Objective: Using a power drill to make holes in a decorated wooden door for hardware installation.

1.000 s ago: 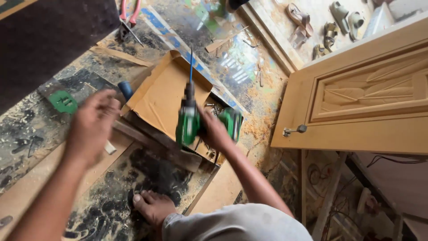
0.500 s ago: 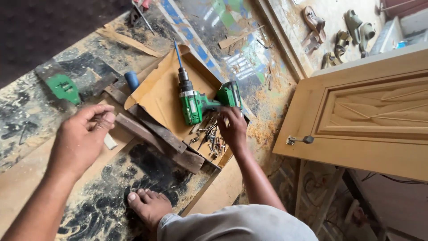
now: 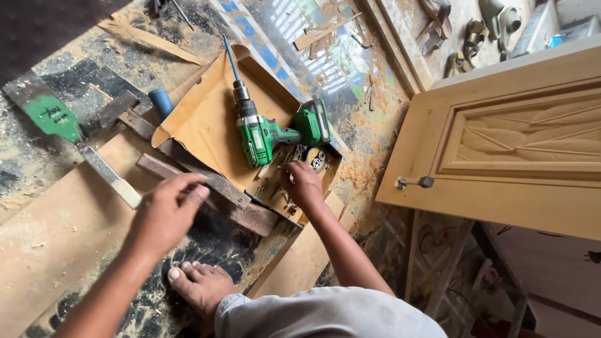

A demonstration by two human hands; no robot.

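Observation:
A green and black cordless drill with a blue bit lies on its side in an open cardboard box on the floor. My right hand is off the drill and reaches into the box's near corner, fingers curled down among small bits and screws. What the fingers hold, if anything, is hidden. My left hand hovers with its fingers loosely apart and holds nothing. It is just above a dark wooden strip that lies along the box's near edge. My bare foot rests below it.
A carved wooden door with a metal handle lies on a stand at the right. Sawdust and wood scraps cover the floor. A green-tipped plank, a blue cylinder and a pale board lie at the left.
My right hand laid the drill down in the box, let go and moved to the small parts at the near corner. My left hand dropped toward the dark strip.

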